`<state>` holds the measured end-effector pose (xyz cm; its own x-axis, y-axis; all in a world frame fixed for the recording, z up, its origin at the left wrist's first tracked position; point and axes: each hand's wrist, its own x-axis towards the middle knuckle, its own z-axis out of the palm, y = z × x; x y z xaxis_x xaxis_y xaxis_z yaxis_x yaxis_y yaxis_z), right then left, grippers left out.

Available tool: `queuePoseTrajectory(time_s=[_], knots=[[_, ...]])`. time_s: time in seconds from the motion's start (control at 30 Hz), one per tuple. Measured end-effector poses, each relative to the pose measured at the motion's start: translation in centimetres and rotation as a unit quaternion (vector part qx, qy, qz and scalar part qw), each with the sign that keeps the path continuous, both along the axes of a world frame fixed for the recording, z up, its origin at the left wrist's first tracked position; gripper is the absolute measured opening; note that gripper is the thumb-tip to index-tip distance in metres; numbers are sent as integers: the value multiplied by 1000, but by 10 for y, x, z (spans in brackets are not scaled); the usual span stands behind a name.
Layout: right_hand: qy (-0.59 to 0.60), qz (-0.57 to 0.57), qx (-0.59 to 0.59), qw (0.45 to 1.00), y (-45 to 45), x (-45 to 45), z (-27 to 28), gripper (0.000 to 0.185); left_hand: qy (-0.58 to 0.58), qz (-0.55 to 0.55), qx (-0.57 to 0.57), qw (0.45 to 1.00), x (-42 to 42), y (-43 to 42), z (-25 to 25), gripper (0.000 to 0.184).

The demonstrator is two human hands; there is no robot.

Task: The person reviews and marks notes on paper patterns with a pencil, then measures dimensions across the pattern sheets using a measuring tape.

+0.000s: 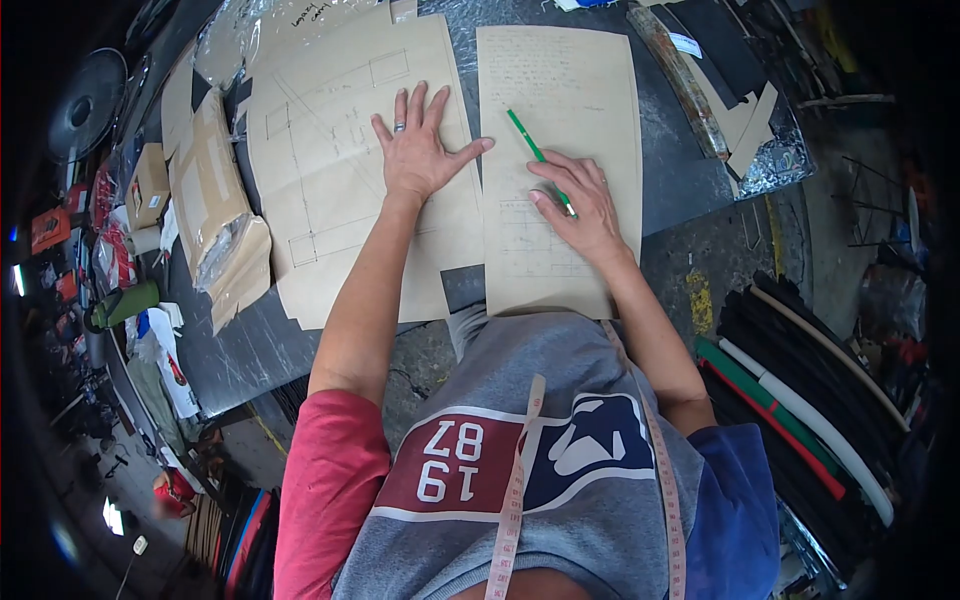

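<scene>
My left hand (420, 158) lies flat with fingers spread on a large brown paper sheet (350, 210). Pencilled lines and rectangles cover that sheet, and my thumb reaches toward the neighbouring sheet. On the right, a narrower brown paper sheet (560, 75) carries rows of handwriting at the top and a ruled grid lower down. Over this sheet my right hand (588, 212) holds a green pencil (527, 135) between thumb and fingers, one end pointing up and left. Whether the pencil touches the paper I cannot tell.
A dark worktable (670, 180) bears both sheets. Left of them sits a taped cardboard package (208, 185); a worn bar (680, 80) lies at the right. Fabric rolls (800, 400) stand at the lower right. A measuring tape (515, 490) hangs over my shirt.
</scene>
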<state>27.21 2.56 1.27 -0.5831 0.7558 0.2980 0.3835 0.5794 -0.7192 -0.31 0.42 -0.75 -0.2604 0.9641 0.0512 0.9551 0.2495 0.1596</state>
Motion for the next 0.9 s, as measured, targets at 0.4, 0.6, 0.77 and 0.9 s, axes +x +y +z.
queuePoseTrajectory(time_s=[0.4, 0.6, 0.77, 0.9], knots=[[41, 21, -28, 999, 1, -1, -2, 45, -7, 6, 1, 1000, 0, 0, 0, 115], [129, 29, -137, 982, -8, -5, 6, 49, -8, 7, -8, 1000, 0, 0, 1, 118], [151, 21, -161, 975, -5, -10, 2, 50, -4, 12, -6, 1000, 2, -1, 3, 114], [138, 21, -184, 973, -5, -10, -5, 49, -5, 12, -14, 1000, 1, 0, 2, 121]])
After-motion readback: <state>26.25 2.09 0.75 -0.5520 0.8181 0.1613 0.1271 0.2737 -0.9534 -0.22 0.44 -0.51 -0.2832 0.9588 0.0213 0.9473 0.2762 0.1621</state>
